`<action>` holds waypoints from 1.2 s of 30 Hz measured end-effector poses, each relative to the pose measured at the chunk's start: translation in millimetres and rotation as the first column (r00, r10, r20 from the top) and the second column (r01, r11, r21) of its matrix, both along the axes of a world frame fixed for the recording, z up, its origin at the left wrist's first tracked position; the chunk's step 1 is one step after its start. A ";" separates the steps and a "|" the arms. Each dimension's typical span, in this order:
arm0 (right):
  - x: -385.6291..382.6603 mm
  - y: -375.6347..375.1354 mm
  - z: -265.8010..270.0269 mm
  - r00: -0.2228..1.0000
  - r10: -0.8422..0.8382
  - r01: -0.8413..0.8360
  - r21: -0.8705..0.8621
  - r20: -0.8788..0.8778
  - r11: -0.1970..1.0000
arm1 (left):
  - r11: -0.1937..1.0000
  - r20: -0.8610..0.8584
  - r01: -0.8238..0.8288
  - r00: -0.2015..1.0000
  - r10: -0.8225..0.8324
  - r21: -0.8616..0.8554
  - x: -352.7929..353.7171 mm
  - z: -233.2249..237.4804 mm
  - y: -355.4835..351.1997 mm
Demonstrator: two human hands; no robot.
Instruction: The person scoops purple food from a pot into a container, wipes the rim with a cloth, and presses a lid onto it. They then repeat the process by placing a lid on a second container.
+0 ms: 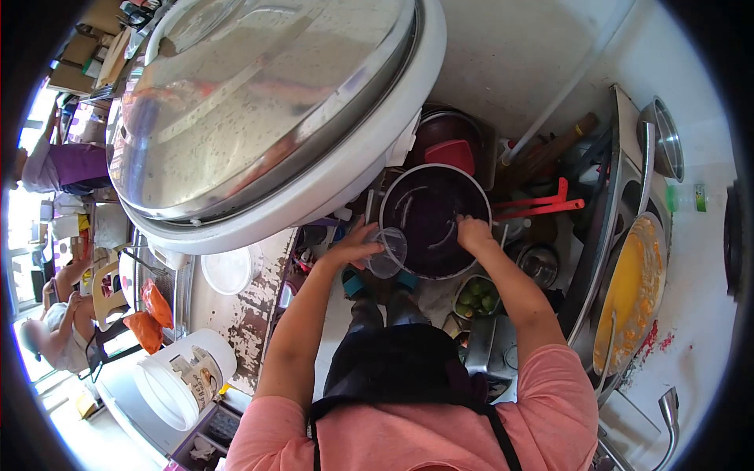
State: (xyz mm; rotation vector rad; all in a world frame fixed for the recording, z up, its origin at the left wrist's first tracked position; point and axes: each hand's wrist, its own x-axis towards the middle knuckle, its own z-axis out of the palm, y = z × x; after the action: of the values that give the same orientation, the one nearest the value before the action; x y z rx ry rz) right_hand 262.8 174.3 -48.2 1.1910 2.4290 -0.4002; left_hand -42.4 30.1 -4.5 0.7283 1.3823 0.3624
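Observation:
A clear plastic tub (389, 259) is in my left hand (358, 246), the fingers curled around its side. It is tilted against the left rim of a deep pot (428, 255) with a dark inside and a pale rim. My right hand (473, 234) is closed at the pot's right side, reaching over the rim. What its fingers hold, if anything, is hidden. Behind the pot sits a red plastic piece (450, 155), and below it a bowl of green limes (477, 296) stands near the floor.
A large steel-lidded cooker (259, 118) looms at upper left. On the right, a wok (635, 290) holds yellow food. Red-handled tools (542, 206) lie beside the pot. A white bucket (177, 385) stands lower left. Two other people (63, 326) are at far left.

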 end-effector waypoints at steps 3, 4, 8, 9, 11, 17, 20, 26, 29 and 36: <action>6.5 -43.2 -2.3 0.994 0.100 -0.096 -0.099 0.042 0.990 | 1.000 0.005 -0.008 1.000 0.008 -0.004 -1.2 3.4 -2.2; 13.5 -56.8 -0.8 0.986 0.157 -0.149 -0.126 0.051 0.981 | 1.000 0.006 -0.009 1.000 0.009 -0.001 -1.0 2.9 -1.1; 15.5 -43.3 32.5 0.984 0.171 -0.160 -0.185 0.043 0.970 | 1.000 0.013 -0.002 1.000 0.003 -0.009 -5.5 1.3 -0.9; 11.3 -36.2 32.8 0.991 0.132 -0.128 -0.140 0.015 0.982 | 1.000 0.006 -0.017 1.000 0.017 -0.011 -5.4 6.1 0.1; 1.8 -18.1 30.7 0.998 0.051 -0.053 -0.058 -0.041 0.997 | 0.996 0.069 -0.081 0.994 0.084 -0.048 -4.6 5.2 3.3; -17.7 -32.7 -3.5 0.991 0.108 -0.108 0.001 -0.076 0.994 | 0.923 0.372 -0.350 0.844 0.385 -0.160 -7.0 -19.4 15.3; 7.4 -68.4 0.5 0.966 0.256 -0.259 -0.069 -0.049 0.963 | 0.891 0.427 -0.419 0.783 0.452 -0.175 -7.4 -24.7 19.2; 12.8 -17.3 66.1 0.995 0.085 -0.081 -0.074 0.044 0.994 | 0.889 0.468 -0.421 0.758 0.455 -0.183 -6.3 -20.0 23.8; 17.1 4.8 45.1 0.999 -0.046 0.046 0.052 0.010 0.998 | 0.899 0.502 -0.392 0.748 0.435 -0.196 -2.5 -11.5 24.5; 42.5 -47.8 12.8 0.996 -0.051 0.052 -0.016 0.071 0.999 | 0.930 0.505 -0.339 0.783 0.362 -0.141 10.1 14.4 28.7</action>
State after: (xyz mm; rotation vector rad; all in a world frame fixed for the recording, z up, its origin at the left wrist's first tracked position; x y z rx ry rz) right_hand 305.2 126.5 -35.4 1.2410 2.3346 -0.3877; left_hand -32.3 58.9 9.9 0.2878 0.9857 0.7679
